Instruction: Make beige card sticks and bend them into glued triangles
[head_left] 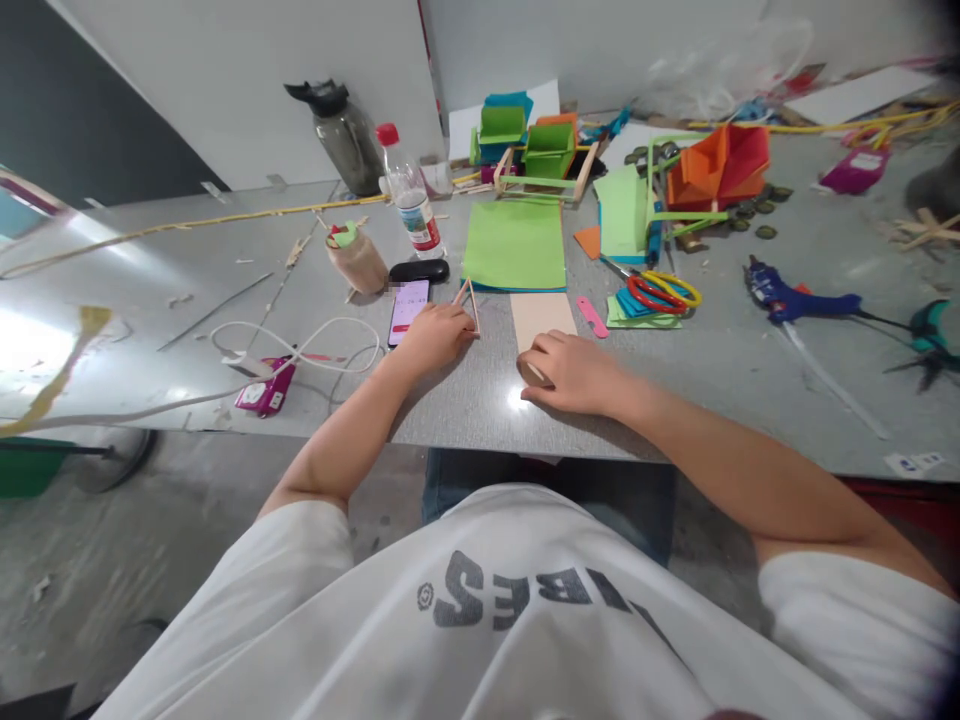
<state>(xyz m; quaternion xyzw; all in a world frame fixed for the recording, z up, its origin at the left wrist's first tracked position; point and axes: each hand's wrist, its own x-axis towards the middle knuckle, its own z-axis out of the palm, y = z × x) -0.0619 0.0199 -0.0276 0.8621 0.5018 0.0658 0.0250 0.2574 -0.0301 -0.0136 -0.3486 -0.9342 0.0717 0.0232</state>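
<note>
My left hand (442,335) lies low on the grey table (450,415), its fingers bent and close together by a thin stick frame (475,308). I can't tell if they pinch it or just touch it. My right hand (577,372) curls its fingers and thumb round a small tan piece (534,374), too hidden to name, at the near end of the pale sheet (541,318). A soft touch seems best: thin sticks could snap or slide, so I would press flat and keep both wrists low.

Past the left fingers sit the phone (409,312) and black case (420,271), with the jar (358,262) and bottle (414,205) behind; a tall bottle could tip if bumped. The green sheet (514,243) is just past the pale one. To the right are a pink strip (592,317) and scissors (660,292), then the blue glue gun (799,298). The table's near edge is close to both wrists, so small things could drop off. Grey table top lies between my hands, good for short, slow slides.
</note>
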